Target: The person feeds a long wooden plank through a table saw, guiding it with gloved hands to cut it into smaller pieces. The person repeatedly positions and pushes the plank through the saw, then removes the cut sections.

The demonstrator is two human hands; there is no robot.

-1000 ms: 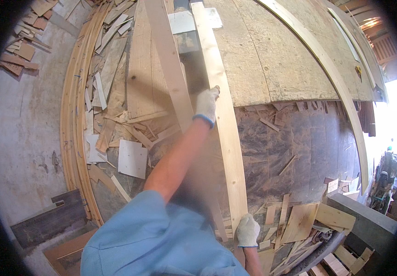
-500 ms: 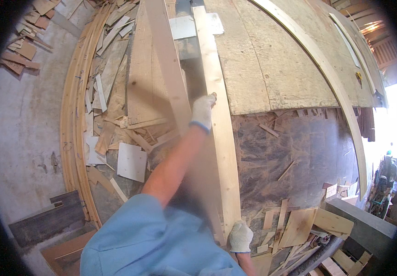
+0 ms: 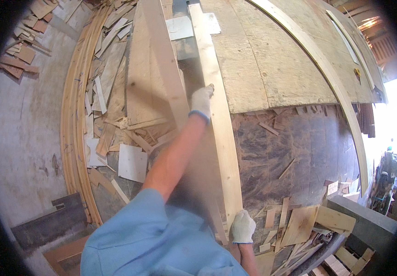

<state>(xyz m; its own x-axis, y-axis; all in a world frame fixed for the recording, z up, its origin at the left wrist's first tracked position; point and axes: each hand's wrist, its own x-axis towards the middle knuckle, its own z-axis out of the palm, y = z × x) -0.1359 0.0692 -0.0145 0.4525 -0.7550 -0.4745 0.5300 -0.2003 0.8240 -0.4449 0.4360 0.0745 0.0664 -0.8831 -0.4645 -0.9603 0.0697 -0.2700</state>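
Observation:
A long pale wooden plank (image 3: 224, 156) runs away from me up the middle of the view. My left hand (image 3: 202, 100), in a white knit glove with a blue cuff, is closed on its left edge about midway along. My right hand (image 3: 243, 226), gloved the same way, grips the near end, its fingertips hidden from view. A second, pinkish board (image 3: 164, 55) lies just left of the plank, with a dark gap between them. A pale flat plate (image 3: 178, 28) crosses beside the plank's far part.
Plywood sheeting (image 3: 277, 64) fills the upper right, with a long strip (image 3: 346, 110) across it. Scrap pieces (image 3: 131, 161) litter the left and lower right. Bundled laths (image 3: 72, 138) run along the left. A grey beam (image 3: 369, 216) and green machinery (image 3: 387, 175) stand at the right.
The plank and both hands have shifted slightly leftward in the picture, with small up and down movement as the whole view moves a little. Both hands keep their hold.

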